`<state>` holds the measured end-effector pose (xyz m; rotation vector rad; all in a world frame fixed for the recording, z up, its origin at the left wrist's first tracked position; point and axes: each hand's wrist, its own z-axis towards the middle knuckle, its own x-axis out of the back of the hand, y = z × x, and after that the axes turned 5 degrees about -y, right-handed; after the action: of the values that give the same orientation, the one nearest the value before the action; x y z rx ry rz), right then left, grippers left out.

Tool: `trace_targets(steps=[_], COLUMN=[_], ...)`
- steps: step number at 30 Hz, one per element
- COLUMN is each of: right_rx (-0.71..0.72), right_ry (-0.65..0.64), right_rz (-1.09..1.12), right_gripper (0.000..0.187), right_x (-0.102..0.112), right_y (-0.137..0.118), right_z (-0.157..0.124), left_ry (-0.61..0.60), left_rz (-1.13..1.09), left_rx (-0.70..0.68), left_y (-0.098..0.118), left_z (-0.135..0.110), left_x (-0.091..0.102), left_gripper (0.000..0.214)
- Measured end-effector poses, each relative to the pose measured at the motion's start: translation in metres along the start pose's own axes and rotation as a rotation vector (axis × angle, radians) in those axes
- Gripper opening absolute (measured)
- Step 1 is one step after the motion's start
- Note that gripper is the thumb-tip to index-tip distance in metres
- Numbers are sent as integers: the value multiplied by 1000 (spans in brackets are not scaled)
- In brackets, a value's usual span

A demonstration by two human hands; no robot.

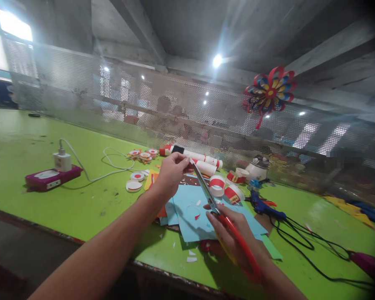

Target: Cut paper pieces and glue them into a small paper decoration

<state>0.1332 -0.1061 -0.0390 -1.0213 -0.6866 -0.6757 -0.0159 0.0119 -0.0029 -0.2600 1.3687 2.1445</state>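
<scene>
My left hand (171, 171) is raised over the green table (81, 200), its fingers pinched on a small dark piece at the tip of the scissors. My right hand (234, 239) grips the red-handled scissors (220, 216), whose blades point up and left toward the left hand's fingertips. Under both hands lie light blue paper sheets (190, 208) with small paper scraps on them, and orange sheets at their left edge.
Red-and-white paper rings (218, 184), rolled tubes (203, 160) and round discs (133, 186) lie behind the sheets. A blue glue gun (264, 207) with black cable is at right. A pink power strip (51, 178) with a white charger sits left. A perforated mesh screen carries a paper pinwheel (269, 92).
</scene>
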Motion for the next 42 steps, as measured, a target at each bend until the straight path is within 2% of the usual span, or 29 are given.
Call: trace_targets(steps=[12, 32, 42], right_rx=[31, 59, 32], right_ry=[8, 47, 20], right_rz=[-29, -46, -8], right_gripper=[29, 26, 26], right_x=[-4, -7, -4], right_y=[9, 8, 5], right_z=[1, -1, -3], left_ry=[32, 26, 19], left_rz=[0, -63, -84], left_rx=[2, 46, 67], left_y=[1, 0, -1], left_z=[-1, -1, -1], left_x=[-1, -2, 0], left_gripper=[14, 15, 14])
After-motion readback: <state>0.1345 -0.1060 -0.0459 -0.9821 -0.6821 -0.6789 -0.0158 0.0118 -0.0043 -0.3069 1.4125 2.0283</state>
